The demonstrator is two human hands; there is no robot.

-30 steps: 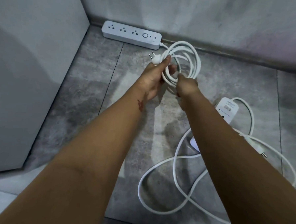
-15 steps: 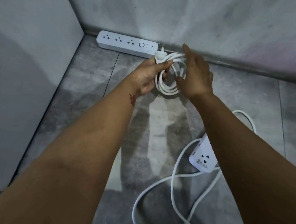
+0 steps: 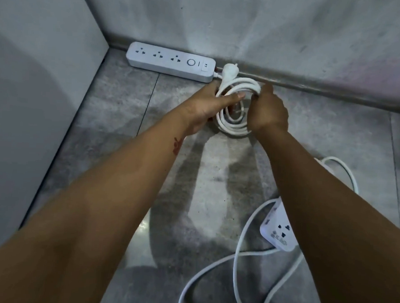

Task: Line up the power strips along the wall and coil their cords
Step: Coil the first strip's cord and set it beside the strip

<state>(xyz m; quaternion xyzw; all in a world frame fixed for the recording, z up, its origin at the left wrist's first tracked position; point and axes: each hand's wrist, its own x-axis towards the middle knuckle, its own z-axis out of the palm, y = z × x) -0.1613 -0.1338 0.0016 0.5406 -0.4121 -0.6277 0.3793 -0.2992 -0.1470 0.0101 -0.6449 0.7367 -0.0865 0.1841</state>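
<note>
Now, left hand [image 3: 208, 107]: is gripping the coiled cord [image 3: 232, 127] at frame centre, thumb lying across its loops.
Right hand [image 3: 269, 115]: is pinching the coil's upper right side.
Plug [image 3: 230, 70]: is pointing up toward the wall [image 3: 270, 27].
Long power strip [image 3: 171, 61]: is lying against the wall, upper left of centre.
Second power strip [image 3: 280, 234]: is sitting lower right on the floor [image 3: 117, 114], its loose cord [image 3: 234, 264] sprawling.

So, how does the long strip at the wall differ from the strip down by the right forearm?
The long strip lies flat against the baseboard; the near strip sits out on the floor, partly hidden by the right forearm. The long strip's cord is coiled and gripped between the left hand and right hand; the near strip's cord sprawls in loose loops. Both are white.
</note>
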